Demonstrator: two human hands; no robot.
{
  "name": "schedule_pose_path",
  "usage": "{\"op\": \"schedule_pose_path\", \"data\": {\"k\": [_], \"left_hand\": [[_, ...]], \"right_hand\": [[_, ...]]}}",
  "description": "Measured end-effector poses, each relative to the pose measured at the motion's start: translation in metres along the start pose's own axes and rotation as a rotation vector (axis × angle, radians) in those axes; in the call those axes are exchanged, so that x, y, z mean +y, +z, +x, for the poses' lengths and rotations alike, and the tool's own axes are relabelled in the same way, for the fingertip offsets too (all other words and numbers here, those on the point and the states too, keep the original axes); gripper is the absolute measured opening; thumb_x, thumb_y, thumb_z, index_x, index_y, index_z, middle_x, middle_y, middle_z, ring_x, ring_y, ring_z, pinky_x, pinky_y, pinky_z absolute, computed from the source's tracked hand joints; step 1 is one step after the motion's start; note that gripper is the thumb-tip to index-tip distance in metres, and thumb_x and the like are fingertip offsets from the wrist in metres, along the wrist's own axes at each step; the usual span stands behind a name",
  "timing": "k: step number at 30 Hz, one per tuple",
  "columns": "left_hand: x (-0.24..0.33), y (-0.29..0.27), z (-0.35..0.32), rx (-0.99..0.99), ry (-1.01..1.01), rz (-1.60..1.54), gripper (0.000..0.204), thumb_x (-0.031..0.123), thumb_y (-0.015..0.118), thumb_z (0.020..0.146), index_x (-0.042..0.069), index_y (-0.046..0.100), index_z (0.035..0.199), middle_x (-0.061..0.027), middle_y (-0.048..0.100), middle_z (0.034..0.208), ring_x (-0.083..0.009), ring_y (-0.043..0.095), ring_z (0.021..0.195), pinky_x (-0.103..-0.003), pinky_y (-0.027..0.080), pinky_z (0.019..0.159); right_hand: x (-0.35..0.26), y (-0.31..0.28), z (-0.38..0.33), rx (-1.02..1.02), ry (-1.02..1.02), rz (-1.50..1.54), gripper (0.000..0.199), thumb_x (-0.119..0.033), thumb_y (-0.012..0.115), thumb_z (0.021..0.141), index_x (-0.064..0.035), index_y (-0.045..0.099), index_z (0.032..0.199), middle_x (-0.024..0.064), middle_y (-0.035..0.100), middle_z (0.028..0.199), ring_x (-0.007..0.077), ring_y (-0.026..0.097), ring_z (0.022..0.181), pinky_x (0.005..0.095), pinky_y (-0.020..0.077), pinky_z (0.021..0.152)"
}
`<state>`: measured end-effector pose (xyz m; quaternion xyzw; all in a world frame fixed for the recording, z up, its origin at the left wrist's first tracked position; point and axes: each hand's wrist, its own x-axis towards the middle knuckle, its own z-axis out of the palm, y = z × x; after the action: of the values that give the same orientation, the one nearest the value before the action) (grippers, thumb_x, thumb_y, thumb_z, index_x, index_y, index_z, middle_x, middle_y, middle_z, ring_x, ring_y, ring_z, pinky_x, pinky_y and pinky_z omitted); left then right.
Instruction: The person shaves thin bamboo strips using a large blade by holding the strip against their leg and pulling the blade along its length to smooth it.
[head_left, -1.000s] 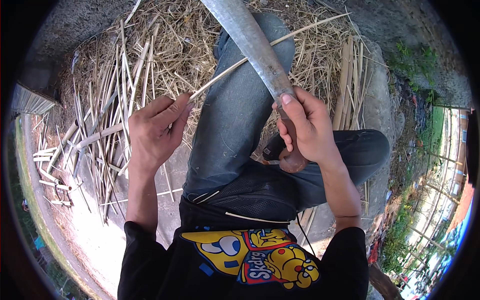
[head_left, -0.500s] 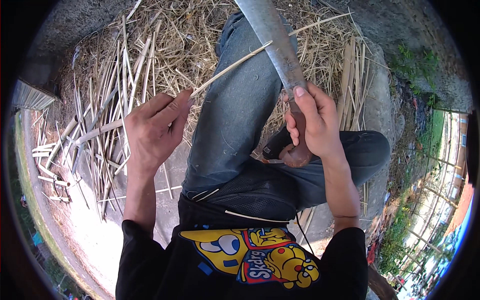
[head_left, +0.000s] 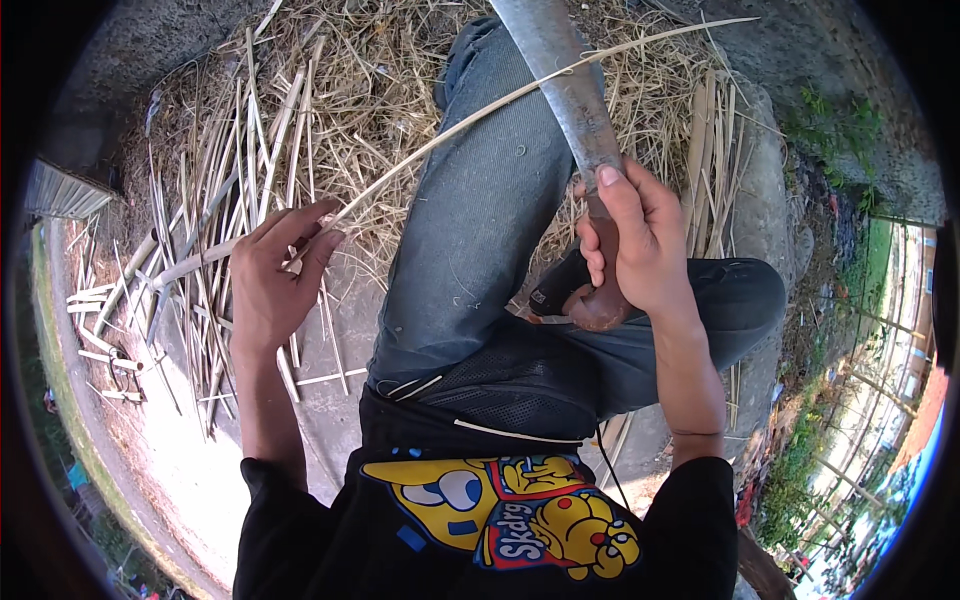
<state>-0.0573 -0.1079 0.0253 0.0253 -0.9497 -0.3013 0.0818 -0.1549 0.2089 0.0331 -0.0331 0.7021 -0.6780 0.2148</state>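
My left hand [head_left: 275, 285] pinches the near end of a long, thin bamboo strip [head_left: 450, 135] between thumb and fingers. The strip slants up to the far right and bows slightly. It lies across the upper face of a machete blade [head_left: 570, 100], above my knee in blue jeans [head_left: 470, 210]. In my right hand [head_left: 648, 240] is the machete's brown wooden handle [head_left: 603, 290], with my thumb pressed along its top near the blade. The blade points away from me, and its far tip is cut off by the frame.
Several cut bamboo strips [head_left: 215, 290] lie in a loose pile at left, with more split pieces [head_left: 705, 160] at right. Dry shavings [head_left: 370, 90] cover the ground ahead. A stone wall [head_left: 850, 130] and green plants [head_left: 825, 125] stand at the far right.
My left hand has moved left and a little nearer to me. The strip, earlier partly behind the blade, now crosses over it. The machete has shifted slightly right.
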Motion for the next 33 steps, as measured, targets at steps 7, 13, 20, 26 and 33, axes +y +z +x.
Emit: {"op": "schedule_pose_path", "data": {"k": [7,13,20,26,33], "left_hand": [[-0.028,-0.007,-0.025,0.065,-0.016,0.054,0.025,0.008,0.069,0.094,0.0,0.073,0.117,-0.0142,0.07,0.074,-0.0166,0.06,0.056,-0.031,0.045,0.054],[-0.035,-0.011,-0.023,0.057,0.023,0.035,0.024,0.011,0.068,0.096,0.0,0.073,0.116,-0.0145,0.069,0.074,-0.0154,0.053,0.053,-0.031,0.04,0.051],[-0.019,-0.005,-0.012,-0.021,-0.02,-0.025,0.025,0.009,0.068,0.096,-0.005,0.072,0.117,-0.0114,0.062,0.066,-0.0115,0.05,0.053,-0.029,0.038,0.051],[-0.02,-0.007,-0.012,-0.014,-0.017,-0.062,0.026,0.009,0.069,0.096,-0.006,0.071,0.117,-0.011,0.06,0.063,-0.0119,0.049,0.052,-0.03,0.037,0.05],[0.007,0.001,0.001,-0.063,-0.068,-0.055,0.026,0.011,0.068,0.097,-0.004,0.072,0.117,-0.013,0.065,0.068,-0.0117,0.054,0.055,-0.03,0.041,0.053]], "right_hand": [[-0.004,0.003,0.002,0.065,-0.015,0.051,0.035,-0.035,0.049,0.108,-0.0016,0.056,0.099,0.0037,0.054,0.06,0.0082,0.049,0.044,0.0245,0.0416,0.039],[-0.006,-0.005,0.001,0.054,0.049,0.114,0.035,-0.036,0.05,0.107,-0.0022,0.057,0.1,0.0043,0.054,0.061,0.0088,0.05,0.044,0.0253,0.0419,0.038],[-0.004,-0.002,-0.004,0.018,0.039,0.059,0.034,-0.035,0.051,0.107,-0.002,0.056,0.099,0.0033,0.053,0.06,0.0081,0.049,0.044,0.0251,0.0421,0.039],[-0.013,-0.012,0.001,0.082,0.038,0.087,0.039,-0.039,0.05,0.106,-0.0009,0.058,0.103,0.0042,0.052,0.06,0.01,0.05,0.045,0.0246,0.0405,0.037],[0.0,0.007,-0.01,-0.119,0.103,0.064,0.036,-0.036,0.048,0.107,-0.0015,0.056,0.102,0.0045,0.052,0.061,0.0097,0.049,0.045,0.026,0.0423,0.038]]}}
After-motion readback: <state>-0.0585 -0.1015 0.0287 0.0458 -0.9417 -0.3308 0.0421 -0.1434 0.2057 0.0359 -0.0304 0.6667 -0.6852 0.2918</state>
